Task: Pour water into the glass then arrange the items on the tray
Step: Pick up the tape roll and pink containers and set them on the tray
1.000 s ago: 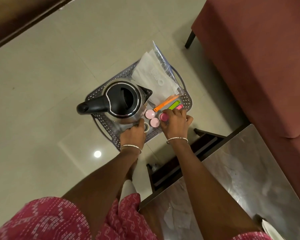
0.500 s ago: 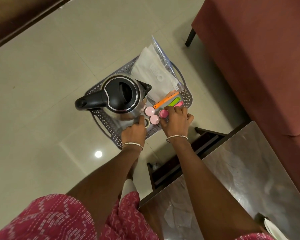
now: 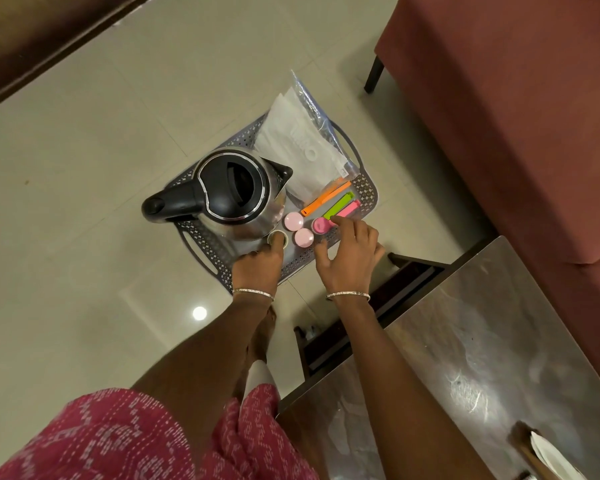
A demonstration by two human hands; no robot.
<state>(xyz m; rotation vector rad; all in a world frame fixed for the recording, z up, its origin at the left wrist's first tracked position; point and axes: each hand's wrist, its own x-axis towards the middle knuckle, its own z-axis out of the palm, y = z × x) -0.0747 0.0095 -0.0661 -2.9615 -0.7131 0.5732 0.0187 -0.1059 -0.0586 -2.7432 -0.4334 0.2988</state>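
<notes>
1. Grey perforated plastic makes up the tray [image 3: 366,195], which sits on the tiled floor [image 3: 84,168]. A steel kettle [image 3: 236,195] with a black lid stands on the tray, its handle pointing left and its spout right.
2. Beyond the kettle's spout and to its right lies a clear bag [image 3: 298,147] of white papers, overhanging the tray's far edge.
3. Right of the kettle and nearer than the bag, three clips lie side by side: orange clip [image 3: 324,199], green clip [image 3: 338,206] and pink clip [image 3: 349,209].
4. Just beside the kettle's base, on its near right, are two pale lids [image 3: 294,220]. A darker pink cup [image 3: 319,226] stands just right of them.
5. On the tray against the kettle's near side stands the small glass [image 3: 277,239]. I cannot tell what is in it.
6. On the near side of the kettle, the left grip [image 3: 258,265] has curled fingers, with the fingertips at the glass's near rim. I cannot tell whether they clamp the glass or only touch it.
7. Off the kettle's near right, the right grip [image 3: 349,258] has its fingers apart and spread, and holds nothing. Its forefinger tip reaches the pink cup.
8. Well to the kettle's near right is a shiny counter [image 3: 482,341]. Far to the kettle's right is a maroon sofa [image 3: 516,116].
</notes>
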